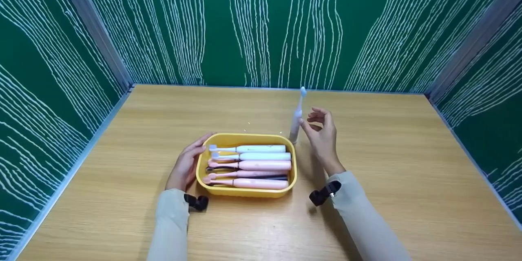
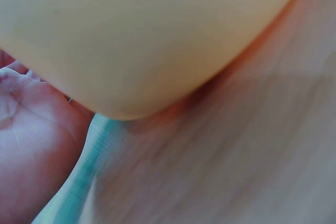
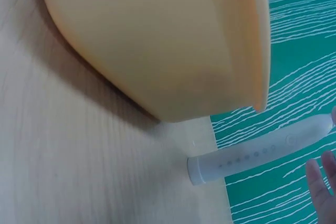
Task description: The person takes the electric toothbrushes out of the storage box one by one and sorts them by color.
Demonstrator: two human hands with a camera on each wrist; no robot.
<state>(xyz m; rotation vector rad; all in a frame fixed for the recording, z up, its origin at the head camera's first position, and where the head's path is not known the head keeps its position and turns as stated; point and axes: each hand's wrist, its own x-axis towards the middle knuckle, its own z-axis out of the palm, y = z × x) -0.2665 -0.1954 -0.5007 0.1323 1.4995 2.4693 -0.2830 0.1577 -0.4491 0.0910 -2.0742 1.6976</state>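
Note:
A yellow plastic box (image 1: 246, 192) stands on the table, holding several electric toothbrushes (image 1: 261, 165) in white, pink and dark colours. My left hand (image 1: 189, 163) rests against the box's left end, its fingers reaching along the outer wall to the back corner. In the left wrist view the palm (image 2: 39, 140) lies beside the box's curved wall. A white electric toothbrush (image 1: 297, 120) stands upright, head up, by the box's back right corner. My right hand (image 1: 324, 140) is just right of it, thumb at its handle (image 3: 257, 150), the other fingers (image 3: 317, 182) spread apart from it.
The wooden table (image 1: 379, 151) has small pale specks behind the box. Green panels (image 1: 281, 28) with white wavy lines stand along the back and both sides. Black wrist cameras (image 1: 325, 193) are strapped over the sleeves (image 1: 171, 220).

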